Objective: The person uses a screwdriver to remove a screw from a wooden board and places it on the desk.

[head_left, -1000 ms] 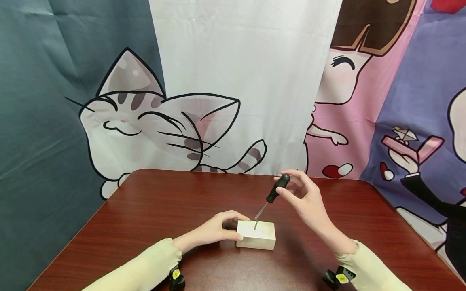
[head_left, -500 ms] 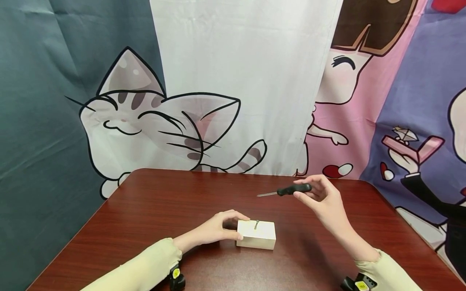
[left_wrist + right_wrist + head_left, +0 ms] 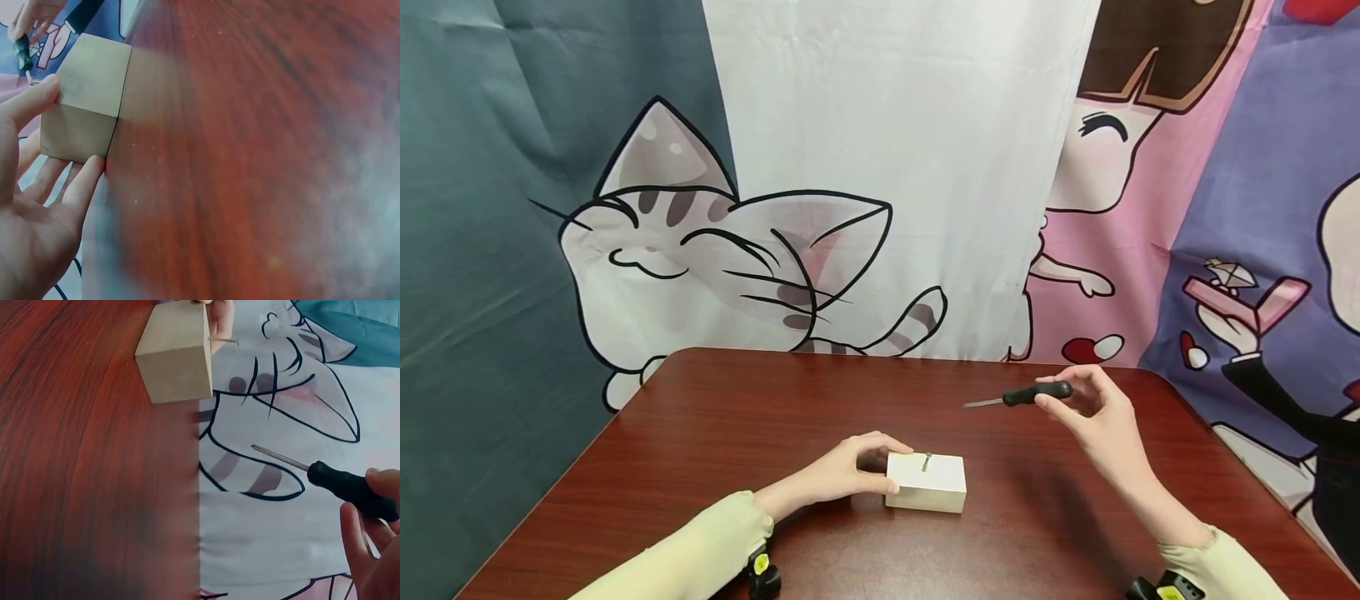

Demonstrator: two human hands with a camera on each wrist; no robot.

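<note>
A pale wooden block (image 3: 927,487) lies on the table, and a screw (image 3: 225,340) stands partly out of its top face. My left hand (image 3: 850,471) grips the block's left end between thumb and fingers; the left wrist view shows the thumb at one edge and fingertips along the end face (image 3: 78,134). To the upper right, my right hand (image 3: 1093,412) pinches a screwdriver (image 3: 1037,394) by its black handle. Its metal shaft (image 3: 281,457) points left, roughly level, above the table and apart from the screw.
The dark red-brown wooden table (image 3: 760,400) stretches around the block. Behind its far edge hangs a cloth backdrop (image 3: 887,125) with cartoon drawings. Each sleeve carries a black wrist device, such as the left wrist camera (image 3: 763,575).
The screwdriver has come off the screw, swung from steep to nearly level, and moved right with my right hand. My left hand keeps its hold on the block.
</note>
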